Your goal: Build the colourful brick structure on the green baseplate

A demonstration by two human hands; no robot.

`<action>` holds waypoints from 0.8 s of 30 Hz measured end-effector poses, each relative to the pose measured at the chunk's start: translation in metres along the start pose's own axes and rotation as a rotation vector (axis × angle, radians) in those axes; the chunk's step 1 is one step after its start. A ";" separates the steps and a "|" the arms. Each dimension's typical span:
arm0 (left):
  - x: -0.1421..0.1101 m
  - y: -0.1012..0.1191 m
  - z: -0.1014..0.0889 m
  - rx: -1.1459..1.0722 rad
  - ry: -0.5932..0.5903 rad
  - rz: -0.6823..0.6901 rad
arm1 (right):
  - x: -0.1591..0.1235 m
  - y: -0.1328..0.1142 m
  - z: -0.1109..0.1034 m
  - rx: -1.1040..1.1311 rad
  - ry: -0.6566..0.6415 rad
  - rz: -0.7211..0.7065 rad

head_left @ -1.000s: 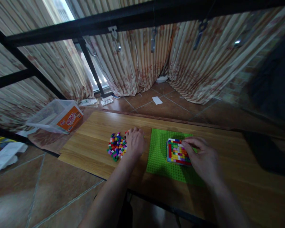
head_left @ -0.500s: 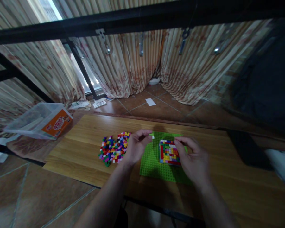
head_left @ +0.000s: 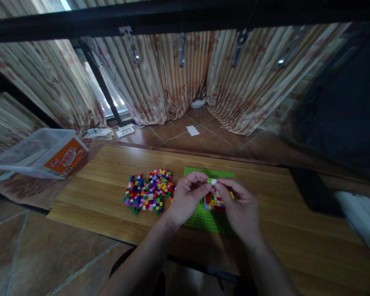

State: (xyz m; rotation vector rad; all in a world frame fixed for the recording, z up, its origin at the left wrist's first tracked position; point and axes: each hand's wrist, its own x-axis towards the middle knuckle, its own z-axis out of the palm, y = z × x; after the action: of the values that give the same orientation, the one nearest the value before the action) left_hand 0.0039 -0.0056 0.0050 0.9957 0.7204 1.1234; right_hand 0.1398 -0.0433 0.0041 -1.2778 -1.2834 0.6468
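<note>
My left hand (head_left: 188, 197) and my right hand (head_left: 242, 205) meet fingertip to fingertip over the green studded baseplate (head_left: 194, 220). Both are closed in a pinch on a small white toy brick (head_left: 214, 181). A bright green patch shows beside it; I cannot tell whether that is a second brick or the plate behind. Just below the fingers, a walled block of coloured toy bricks (head_left: 215, 203) sits on the plate, with red along its edges and yellow, white and other colours inside. My right hand hides part of it. Left of my left hand lies a loose brick pile (head_left: 148, 193).
The plate and bricks rest on a wooden table (head_left: 95, 193). A clear plastic bin (head_left: 33, 152) with an orange label stands beyond its left end. At the right lie a dark flat object (head_left: 314, 191) and a whitish object (head_left: 359, 218). A black metal bar (head_left: 185, 24) crosses above.
My left hand has moved right with the white brick, and its fingertips now meet those of my right hand. My right hand has shifted left off the block's far edge. The view has tilted slightly.
</note>
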 end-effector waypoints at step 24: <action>-0.003 0.006 0.000 0.094 -0.055 -0.016 | 0.003 0.002 -0.016 0.104 0.006 0.181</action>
State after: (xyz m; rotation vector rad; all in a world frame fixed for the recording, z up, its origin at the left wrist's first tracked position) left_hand 0.0007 -0.0082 0.0109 1.0946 0.7411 1.0525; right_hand 0.1555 -0.0451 0.0065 -1.3181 -1.1230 0.8264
